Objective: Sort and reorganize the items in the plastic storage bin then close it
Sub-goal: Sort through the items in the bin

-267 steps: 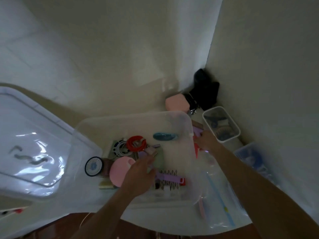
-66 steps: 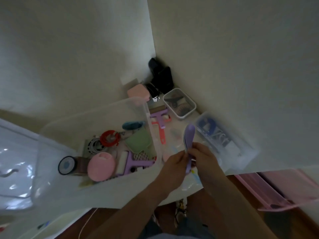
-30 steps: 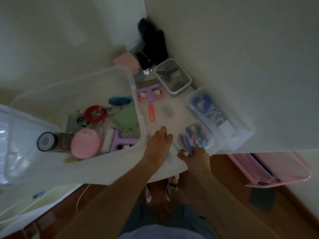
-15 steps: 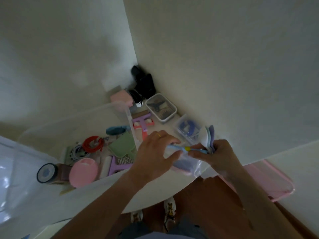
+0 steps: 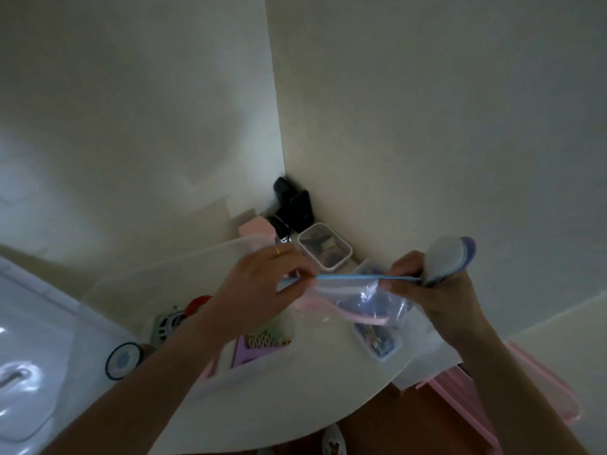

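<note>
Both hands hold a clear zip bag (image 5: pixel 361 298) with a blue seal strip above the white table (image 5: pixel 315 389). My left hand (image 5: pixel 259 290) pinches the strip's left end. My right hand (image 5: pixel 433 290) pinches the right end and also grips a stack of purple and white spoons (image 5: pixel 451 259). Pink items show inside the bag. The clear storage bin (image 5: pixel 157 297) stands open below my left arm, with a red ring, a round tape roll (image 5: pixel 123 360) and a purple tool inside.
A small clear container (image 5: pixel 325 251), a pink box (image 5: pixel 254 228) and a black object (image 5: pixel 292 205) sit in the wall corner. Another small clear box (image 5: pixel 377 339) lies under the bag. The bin lid (image 5: pixel 26 356) is at left. A pink rack (image 5: pixel 538 399) stands right of the table.
The hands lifted the bag off the table and drew apart, stretching its blue seal strip between them. The camera tilted up toward the wall.
</note>
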Available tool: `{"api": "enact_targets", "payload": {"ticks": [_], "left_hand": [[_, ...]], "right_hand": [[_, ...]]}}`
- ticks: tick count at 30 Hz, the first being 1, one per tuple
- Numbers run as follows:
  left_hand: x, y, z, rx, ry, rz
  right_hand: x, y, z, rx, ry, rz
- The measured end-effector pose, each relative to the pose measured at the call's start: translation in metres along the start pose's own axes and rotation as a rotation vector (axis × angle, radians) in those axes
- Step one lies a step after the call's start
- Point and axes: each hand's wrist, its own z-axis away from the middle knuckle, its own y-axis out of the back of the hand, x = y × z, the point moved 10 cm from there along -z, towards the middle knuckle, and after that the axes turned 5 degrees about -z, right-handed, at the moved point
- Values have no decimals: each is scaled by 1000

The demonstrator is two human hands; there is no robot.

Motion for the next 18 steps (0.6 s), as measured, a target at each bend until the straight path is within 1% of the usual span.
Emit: {"api": "enact_targets", "payload": {"ticks": [1,2,5,7,10,13,18], "left_hand": [[-2,6,6,14,-13,-42],[-3,11,11,31,-26,-72],[0,21,22,68,-46,-74],[6,24,25,57,-85,-72],[14,25,31,35,-154,-122],[10,27,36,29,-124,-94],[6,35,40,44,-100,-83]], "right_hand": [[-2,-3,1,-8,-1,6],[-4,-9,3,-26,-8,75],[7,-32,5,-187,-98,308],[12,-47,4,-271,-151,375],[14,-61,2,-347,-182,437],[13,-73,4,-396,-206,471],[7,-83,10,-436,-206,448]]}}
